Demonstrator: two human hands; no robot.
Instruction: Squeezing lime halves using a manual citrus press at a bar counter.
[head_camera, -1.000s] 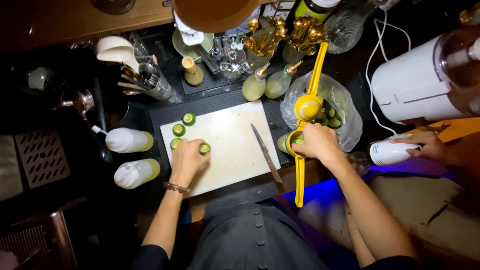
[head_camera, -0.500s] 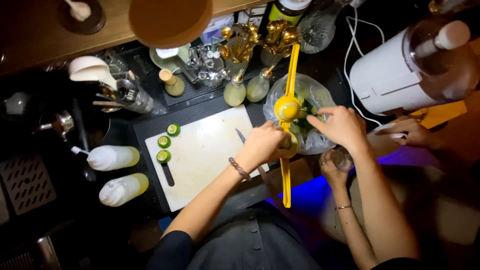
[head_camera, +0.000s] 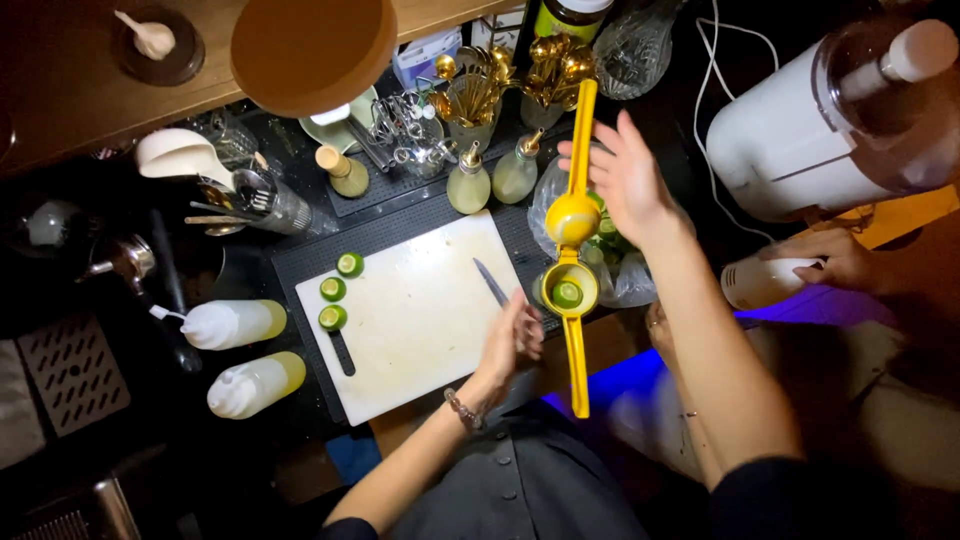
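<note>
Our right hand (head_camera: 628, 180) is spread open in the upper centre of the frame, fingers splayed, grasping nothing; its palm sits just beside the raised upper arm of the yellow squeezer (head_camera: 574, 250). Our left hand (head_camera: 513, 340) hangs loosely open at the right edge of the cutting board (head_camera: 415, 330), gripping nothing; it is close to the squeezer's lower handle, and we cannot tell whether it touches it. The squeezer stands hinged open at centre frame, and a lime half (head_camera: 568, 294) lies cut side up in its lower cup. A knife (head_camera: 491, 282) lies on the board just above our left hand. Three more lime halves (head_camera: 334, 290) sit at the board's upper left corner. Behind the squeezer, a clear bag (head_camera: 625, 285) holds limes. Left of the board lie two squeeze bottles (head_camera: 245, 352). Above the board stand two small pourer bottles (head_camera: 492, 180) and a cup of gold bar tools (head_camera: 475, 100). At right, another person's hand (head_camera: 835, 260) rests on a white object under a white blender (head_camera: 830, 120).
</note>
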